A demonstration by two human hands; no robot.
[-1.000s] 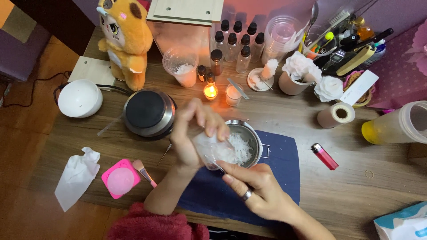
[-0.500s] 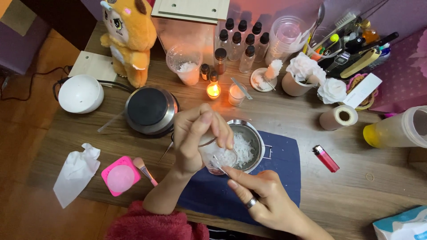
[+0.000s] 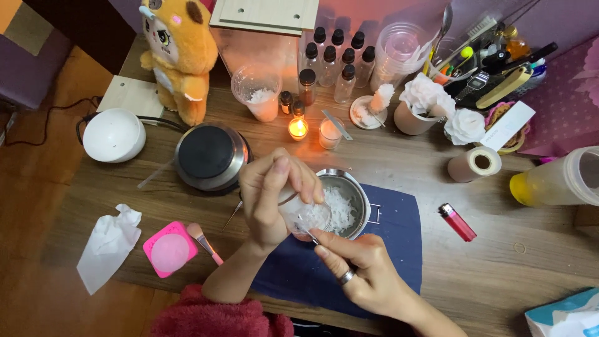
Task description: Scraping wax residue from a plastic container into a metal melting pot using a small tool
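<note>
Dim, warm room light w/ orange glow from lit candle pooling on counter, soft shadows under hands, faint glare on steel pot, corners darker, slight blur at edges, centre sharp.

Blue-and-white soft plastic pack, bottom right corner, cut off by the frame edge. White rectangular card or label, upper right, tilted, lying on a woven pink basket. Small digital display among tools, upper right; screen too small to tell.
</note>
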